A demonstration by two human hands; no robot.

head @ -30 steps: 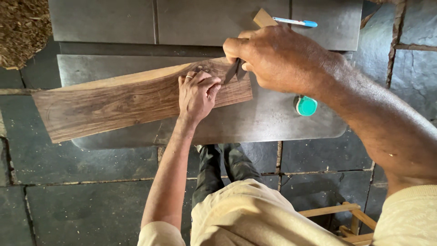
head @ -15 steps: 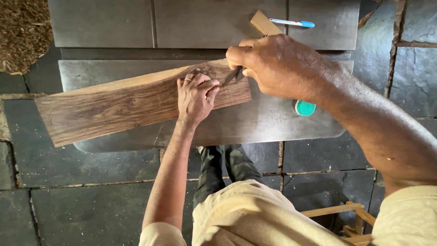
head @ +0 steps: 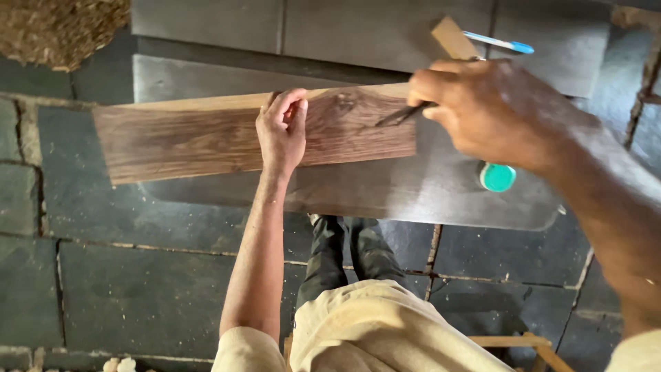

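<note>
Dark stone floor (head: 138,296) surrounds the metal desk (head: 413,200); left hand (head: 281,131) presses flat on the plank (head: 193,141), right hand (head: 496,114) fingers pinch a pencil (head: 399,115) at its unmarked end.

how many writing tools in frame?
2. A dark pencil in the right hand, tip on the wooden board; a blue pen lying on the metal surface beyond. Others may be hidden.

The right hand (head: 496,114) is smeared with motion blur, and it covers most of the thin dark tool (head: 399,116) it grips, so the tool's kind can't be told. It also hides part of the teal round object (head: 497,177). The heap of brown fibres (head: 65,27) runs off the top edge.
</note>
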